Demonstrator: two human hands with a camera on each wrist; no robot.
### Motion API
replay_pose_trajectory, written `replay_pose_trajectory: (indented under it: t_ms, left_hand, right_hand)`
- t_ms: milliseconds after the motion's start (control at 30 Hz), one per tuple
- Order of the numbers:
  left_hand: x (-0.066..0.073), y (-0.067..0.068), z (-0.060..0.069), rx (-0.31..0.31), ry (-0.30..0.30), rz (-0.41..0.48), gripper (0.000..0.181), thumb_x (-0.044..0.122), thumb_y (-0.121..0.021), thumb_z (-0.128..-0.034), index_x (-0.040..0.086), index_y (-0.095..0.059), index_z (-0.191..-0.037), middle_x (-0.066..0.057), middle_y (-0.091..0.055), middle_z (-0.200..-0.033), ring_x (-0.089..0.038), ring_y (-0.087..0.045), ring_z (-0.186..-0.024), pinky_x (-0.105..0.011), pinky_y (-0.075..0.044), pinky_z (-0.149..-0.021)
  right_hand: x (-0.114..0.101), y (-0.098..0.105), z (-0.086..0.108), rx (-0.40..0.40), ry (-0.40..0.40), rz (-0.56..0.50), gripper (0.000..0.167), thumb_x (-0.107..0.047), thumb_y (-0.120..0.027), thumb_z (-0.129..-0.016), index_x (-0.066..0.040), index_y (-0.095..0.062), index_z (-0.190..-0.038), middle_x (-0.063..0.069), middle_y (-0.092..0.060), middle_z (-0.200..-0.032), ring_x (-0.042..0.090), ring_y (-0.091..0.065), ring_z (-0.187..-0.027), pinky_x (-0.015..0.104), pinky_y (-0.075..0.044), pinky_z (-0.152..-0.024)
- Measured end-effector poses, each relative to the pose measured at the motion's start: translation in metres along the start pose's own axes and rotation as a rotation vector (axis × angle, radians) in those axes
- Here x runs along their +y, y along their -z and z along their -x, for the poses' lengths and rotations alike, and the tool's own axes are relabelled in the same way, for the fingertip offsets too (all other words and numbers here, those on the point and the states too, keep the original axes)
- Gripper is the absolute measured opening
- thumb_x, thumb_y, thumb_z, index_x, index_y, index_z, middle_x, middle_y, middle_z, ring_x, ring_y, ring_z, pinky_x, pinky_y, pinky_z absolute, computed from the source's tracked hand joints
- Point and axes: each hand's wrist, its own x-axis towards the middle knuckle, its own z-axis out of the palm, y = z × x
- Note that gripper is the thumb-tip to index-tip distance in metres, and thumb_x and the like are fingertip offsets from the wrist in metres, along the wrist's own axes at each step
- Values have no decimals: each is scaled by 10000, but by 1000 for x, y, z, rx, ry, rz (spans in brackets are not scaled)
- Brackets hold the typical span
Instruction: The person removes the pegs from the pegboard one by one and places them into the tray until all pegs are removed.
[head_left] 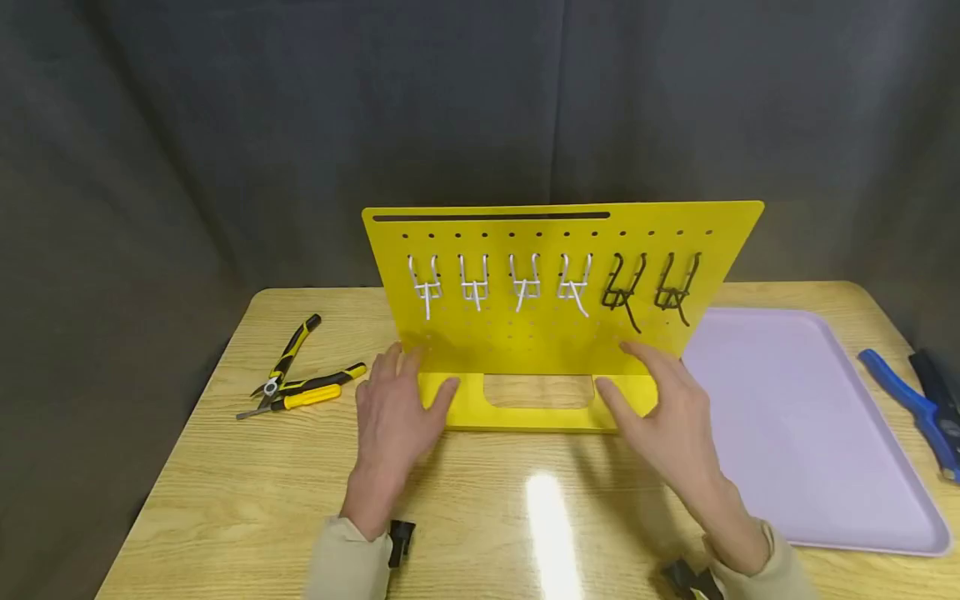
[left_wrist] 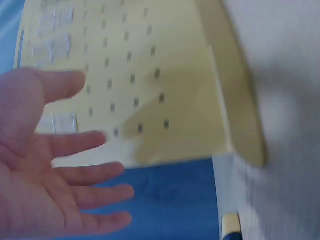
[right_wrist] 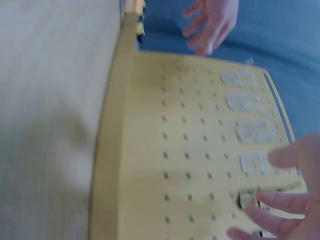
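Observation:
A yellow pegboard (head_left: pixel 480 354) stands upright on its base on the wooden table, with four white hooks (head_left: pixel 474 289) and two black hooks (head_left: pixel 673 293) in a row near its top. The left hand (head_left: pixel 397 408) is at the board's lower left side, fingers spread and relaxed. At the lower right side is the right hand (head_left: pixel 671 412), thumb and fingers apart. In the left wrist view the left hand (left_wrist: pixel 65 160) shows straight fingers beside the perforated panel (left_wrist: pixel 185 110). The right wrist view has the right hand (right_wrist: pixel 290 195) near the hooks, holding nothing. Contact with the board cannot be told.
Pliers (head_left: pixel 288 367) with black and yellow handles and a yellow screwdriver (head_left: pixel 313 396) lie on the table (head_left: pixel 225 483) at left. A lilac tray (head_left: pixel 795 417) is at right, partly behind the board. Blue-handled pliers (head_left: pixel 911 400) and a black-handled tool (head_left: pixel 933 387) lie beyond it.

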Motion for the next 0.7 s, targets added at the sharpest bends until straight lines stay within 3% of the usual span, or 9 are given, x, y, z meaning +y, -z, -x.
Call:
replay_pose_trajectory:
  t_ms: [67,167,233,333,367,500,600,700]
  left_hand:
    - [-8,8,-11,87,36,125,548,315,-646,-911,-30,-522,-1318,-265,-499,-1323,-433,-458,-1226,-573,-357,-974]
    - [-18,19,-25,211,75,301,471,220,-641,-919,-41,-528,-1294,-253,-574,-1214,-400,-541,-1118,-514,-417,-927]
    - [-23,24,-34,265,86,401,422,191,-638,-923,-36,-550,-1269,-236,-610,-1144,-374,-579,-1054,-488,-447,-883]
    - [-27,26,-47,304,93,505,374,189,-631,-934,-36,-583,-1229,-207,-641,-1092,-327,-617,-995,-437,-473,-862]
    - [-28,26,-51,304,102,542,362,199,-622,-941,-34,-594,-1216,-200,-645,-1088,-312,-621,-989,-418,-475,-863]
    - [-32,21,-63,247,183,653,373,293,-590,-965,-18,-636,-1166,-180,-645,-1094,-297,-620,-992,-330,-466,-851]
    - [-35,15,-68,169,241,722,431,370,-550,-976,-14,-650,-1143,-180,-637,-1091,-298,-620,-989,-287,-466,-815]
    - [-38,10,-72,114,256,801,476,397,-528,-979,-35,-656,-1132,-156,-632,-1079,-259,-620,-967,-287,-475,-836]
  right_hand:
    - [6,10,-5,91,-34,-8,304,-131,-731,-822,20,-668,-1079,177,-687,-1014,348,-637,-924,314,-477,-786]
    - [13,26,-12,158,-138,10,226,-141,-725,-836,-5,-692,-1014,146,-707,-908,214,-657,-789,124,-415,-673]
    - [17,37,-18,208,-201,3,238,-156,-724,-842,-20,-694,-1035,137,-708,-925,77,-635,-783,68,-386,-672]
    - [19,50,-28,316,-265,-37,248,-165,-708,-858,-26,-695,-1063,-6,-702,-917,-74,-568,-781,81,-404,-688]
    - [20,53,-32,354,-277,-68,246,-163,-703,-863,-28,-697,-1068,-55,-691,-911,-100,-558,-786,92,-412,-694]
    - [18,59,-43,451,-309,-201,213,-147,-679,-879,-36,-710,-1058,-190,-631,-876,0,-614,-811,151,-443,-707]
    - [21,59,-47,439,-333,-337,174,-89,-669,-883,-18,-710,-1036,-128,-651,-876,60,-638,-786,159,-469,-700]
    - [27,58,-49,397,-368,-471,156,-28,-662,-878,8,-700,-1024,-59,-667,-874,89,-646,-739,152,-489,-671]
